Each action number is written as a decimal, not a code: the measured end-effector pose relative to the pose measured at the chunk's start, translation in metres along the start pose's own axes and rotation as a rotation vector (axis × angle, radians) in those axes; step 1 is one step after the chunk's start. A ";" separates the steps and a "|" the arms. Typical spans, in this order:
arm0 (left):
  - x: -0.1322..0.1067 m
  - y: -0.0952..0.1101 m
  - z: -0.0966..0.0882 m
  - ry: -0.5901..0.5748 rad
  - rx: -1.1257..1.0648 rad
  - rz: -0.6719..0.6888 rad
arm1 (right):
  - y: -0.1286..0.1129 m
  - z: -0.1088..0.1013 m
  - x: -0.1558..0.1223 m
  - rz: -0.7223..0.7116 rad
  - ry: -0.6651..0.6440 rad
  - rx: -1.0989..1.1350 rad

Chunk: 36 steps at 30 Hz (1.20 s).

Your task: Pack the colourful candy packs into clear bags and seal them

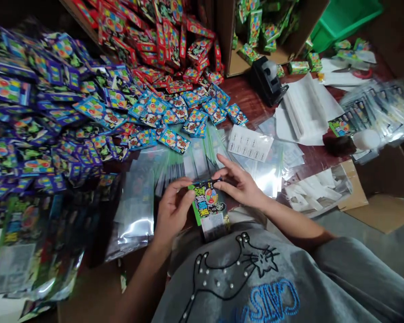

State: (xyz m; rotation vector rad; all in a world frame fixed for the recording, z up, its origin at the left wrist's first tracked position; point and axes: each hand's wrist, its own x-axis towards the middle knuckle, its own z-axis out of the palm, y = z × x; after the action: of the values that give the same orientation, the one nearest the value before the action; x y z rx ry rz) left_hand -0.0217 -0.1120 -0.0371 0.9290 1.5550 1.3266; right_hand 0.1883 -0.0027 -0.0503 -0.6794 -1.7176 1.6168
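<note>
Between my two hands is a printed candy bag (207, 204), black and green with a colourful picture and a pale label near its lower end. My left hand (176, 204) pinches the bag's upper left edge between thumb and fingers. At the upper right edge, thumb and a finger of my right hand (239, 184) pinch it, while the index finger stretches away. Clear plastic bags (188, 163) with green edges lie fanned just beyond my hands. A sheet of round stickers (251, 142) rests on them to the right.
Small purple packets (54, 112) heap up at left, red boxes (168, 40) at the back, and blue packets (178, 110) in front. A tape dispenser (267, 78) stands at right, near a white paper stack (305, 107) and a carton of white strips (319, 190). Filled bags (380, 112) lie far right.
</note>
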 end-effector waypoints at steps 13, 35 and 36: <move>0.015 0.013 -0.012 0.027 -0.174 -0.040 | 0.006 0.008 -0.001 0.014 0.043 -0.040; 0.015 0.036 -0.035 -0.233 0.156 0.083 | -0.063 -0.012 0.010 -0.070 -0.214 -0.254; 0.013 0.034 -0.034 -0.223 0.160 0.125 | -0.068 -0.017 0.011 -0.099 -0.238 -0.281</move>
State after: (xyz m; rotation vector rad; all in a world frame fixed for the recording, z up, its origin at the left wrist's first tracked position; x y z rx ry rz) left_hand -0.0583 -0.1068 -0.0036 1.2479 1.4650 1.1507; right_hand 0.1992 0.0102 0.0185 -0.5378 -2.1441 1.4485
